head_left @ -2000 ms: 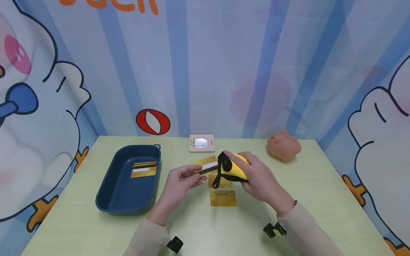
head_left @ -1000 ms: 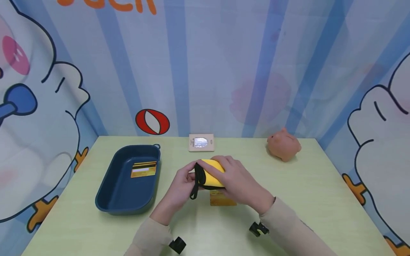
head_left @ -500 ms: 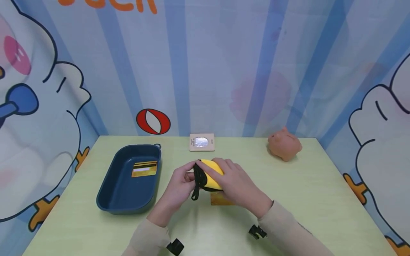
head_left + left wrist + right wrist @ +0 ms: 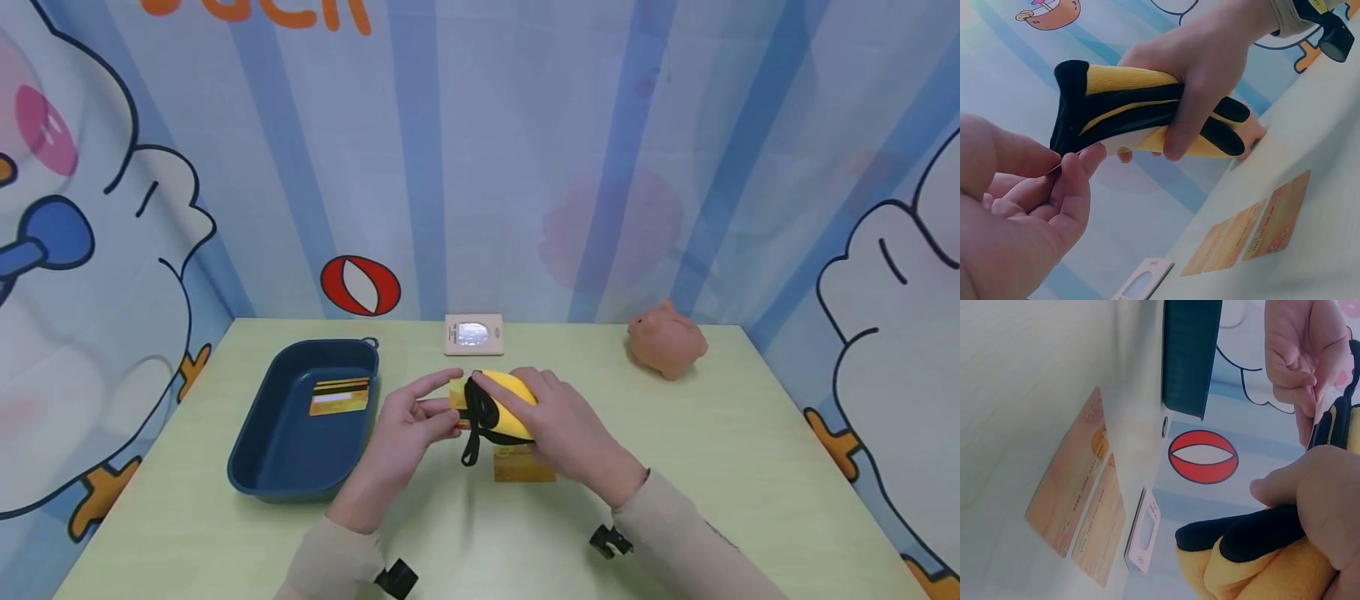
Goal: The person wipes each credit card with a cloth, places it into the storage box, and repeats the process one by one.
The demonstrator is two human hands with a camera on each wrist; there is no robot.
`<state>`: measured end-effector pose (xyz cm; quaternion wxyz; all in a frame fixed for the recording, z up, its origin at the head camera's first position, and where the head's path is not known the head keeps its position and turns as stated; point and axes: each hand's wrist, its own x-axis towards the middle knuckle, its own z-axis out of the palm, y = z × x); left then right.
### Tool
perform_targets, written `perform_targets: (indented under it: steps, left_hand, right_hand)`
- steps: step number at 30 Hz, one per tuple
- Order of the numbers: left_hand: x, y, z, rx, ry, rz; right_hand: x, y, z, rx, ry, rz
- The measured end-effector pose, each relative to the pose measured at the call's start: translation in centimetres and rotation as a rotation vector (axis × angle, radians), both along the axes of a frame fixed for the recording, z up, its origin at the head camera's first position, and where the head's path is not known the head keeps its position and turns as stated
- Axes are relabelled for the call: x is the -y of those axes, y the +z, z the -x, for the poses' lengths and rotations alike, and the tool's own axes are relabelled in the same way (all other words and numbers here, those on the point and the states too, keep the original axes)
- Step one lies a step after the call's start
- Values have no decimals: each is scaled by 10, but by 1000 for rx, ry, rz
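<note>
My right hand (image 4: 558, 425) grips a soft yellow pouch-like thing with black trim (image 4: 512, 396), a black cord loop hanging at its left end. Thumb and fingers of my left hand (image 4: 401, 437) pinch the edge of a gold bank card with a dark stripe (image 4: 463, 414) at that end. In the left wrist view much of the card (image 4: 1138, 139) lies along the pouch's underside, partly hidden by black trim and fingers. Below the hands a gold card (image 4: 524, 467) lies on the table; the left wrist view shows more cards in the row (image 4: 1235, 236).
A dark blue tray (image 4: 285, 471) stands on the left with a gold card (image 4: 339, 397) in it. At the back of the table lies a small pale box with a window (image 4: 474, 335). A pink piggy bank (image 4: 666, 342) sits at the back right.
My right hand has moved left with the pouch, bringing it over the card. In the last half second my left hand drew slightly left, its index finger lifted, and the card's edge came into view.
</note>
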<state>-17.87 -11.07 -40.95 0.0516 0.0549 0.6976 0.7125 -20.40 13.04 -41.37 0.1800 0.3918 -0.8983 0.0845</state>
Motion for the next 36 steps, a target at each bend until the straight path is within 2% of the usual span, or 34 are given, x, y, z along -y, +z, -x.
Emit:
perform_targets:
  steps: [5,9,18,26,36]
  left_hand:
    - [8,4,-1,12,-16,-9]
    - [14,6,-1,19,-27,-6]
    - [28,8,-3,46,-17,52]
    - [59,17,-6,2,-21,119]
    - [102,30,-3,-58,68,294]
  right_hand:
    - [-4,-1,2,-4,-4,10]
    - [-10,-1,4,29,-21,16]
    - [-25,4,9,32,-34,52]
    - [-35,1,10,38,-36,75]
    - [-42,-3,10,41,-44,98]
